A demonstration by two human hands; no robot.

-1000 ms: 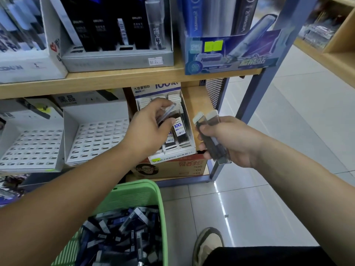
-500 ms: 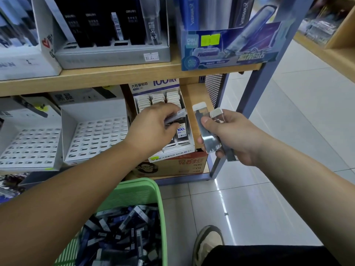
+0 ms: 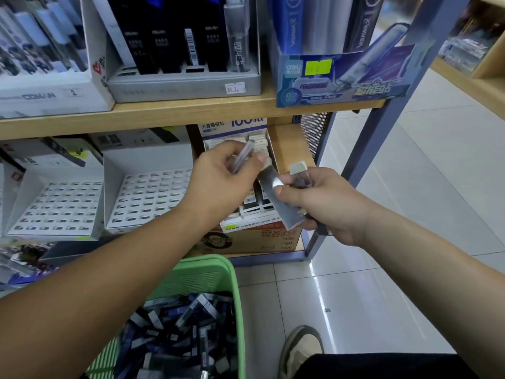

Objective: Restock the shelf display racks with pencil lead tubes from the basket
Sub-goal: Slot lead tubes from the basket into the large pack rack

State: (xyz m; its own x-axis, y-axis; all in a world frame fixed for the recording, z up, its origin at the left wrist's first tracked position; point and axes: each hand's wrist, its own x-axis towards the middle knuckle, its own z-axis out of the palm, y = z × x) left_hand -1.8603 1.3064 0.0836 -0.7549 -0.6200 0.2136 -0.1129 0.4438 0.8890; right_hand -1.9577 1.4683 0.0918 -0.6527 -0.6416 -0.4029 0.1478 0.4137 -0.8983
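Observation:
My left hand (image 3: 221, 181) pinches one clear pencil lead tube (image 3: 243, 155) in front of the white display rack (image 3: 240, 224) on the lower shelf; that rack holds several tubes. My right hand (image 3: 322, 203) grips two lead tubes (image 3: 281, 201), white caps up, just right of the rack. The two hands nearly meet, and my left thumb is close to the cap end of one right-hand tube. The green basket (image 3: 191, 272) sits below, holding several dark tubes.
Two white slotted racks (image 3: 147, 195) (image 3: 57, 206) stand left of the filled one with no tubes in their slots. The upper wooden shelf (image 3: 191, 113) carries pen display boxes. A blue-grey shelf post (image 3: 363, 149) is to the right, with tiled floor and my shoe (image 3: 300, 348) below.
My left hand lifted away from the rack with a tube and moved right toward my right hand. My right hand drew slightly closer, its tubes tilting left.

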